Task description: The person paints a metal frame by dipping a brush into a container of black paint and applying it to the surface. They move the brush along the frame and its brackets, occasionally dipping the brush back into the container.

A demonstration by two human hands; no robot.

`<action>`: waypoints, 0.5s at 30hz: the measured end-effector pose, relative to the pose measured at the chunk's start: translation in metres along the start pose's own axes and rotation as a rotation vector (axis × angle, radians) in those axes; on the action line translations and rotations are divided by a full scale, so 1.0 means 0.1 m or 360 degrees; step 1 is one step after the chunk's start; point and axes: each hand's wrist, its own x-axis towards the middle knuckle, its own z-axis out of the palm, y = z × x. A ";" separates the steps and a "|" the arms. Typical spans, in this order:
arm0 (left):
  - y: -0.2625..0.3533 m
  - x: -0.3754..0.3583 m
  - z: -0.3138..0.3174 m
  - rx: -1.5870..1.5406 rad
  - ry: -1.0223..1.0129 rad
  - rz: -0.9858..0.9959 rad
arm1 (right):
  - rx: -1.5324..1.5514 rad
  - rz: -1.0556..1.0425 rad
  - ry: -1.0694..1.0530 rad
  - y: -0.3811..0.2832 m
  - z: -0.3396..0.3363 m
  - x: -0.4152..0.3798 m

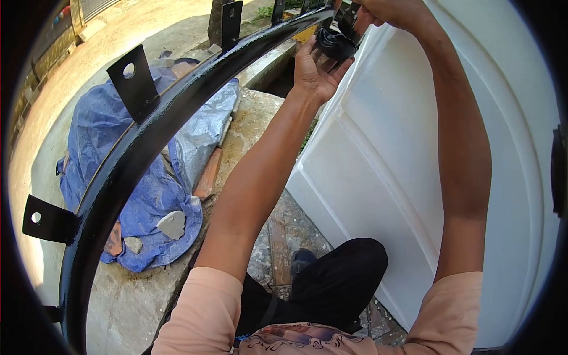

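My left hand (317, 77) is raised near the top of the view, palm up, its fingers curved around a small black cup (335, 45) with a glossy dark inside. Just above and to the right, my right hand (395, 12) is closed, partly cut off by the upper edge; what it grips is hidden. Both hands are by the far end of a curved black metal pipe (151, 127). Its surface is shiny, and flat black tabs with round holes, such as one tab (131, 83), stand along its outer side.
A large white ribbed panel (378, 148) stands close on my right. Left, beyond the pipe, a blue tarp (151, 207) lies on a concrete ledge (133, 302) with stone pieces (171, 225) on it. My bent knee (355, 266) is over the tiled floor (278, 236).
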 end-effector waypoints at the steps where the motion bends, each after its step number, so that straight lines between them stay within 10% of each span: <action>1: -0.01 0.02 -0.01 0.0001 -0.0010 -0.0003 | -0.0076 -0.0067 0.0033 0.11 0.04 0.09; 15: -0.06 -0.42 -0.48 0.0001 0.0019 -0.0086 | -0.0554 -0.0342 0.0011 0.43 0.25 0.49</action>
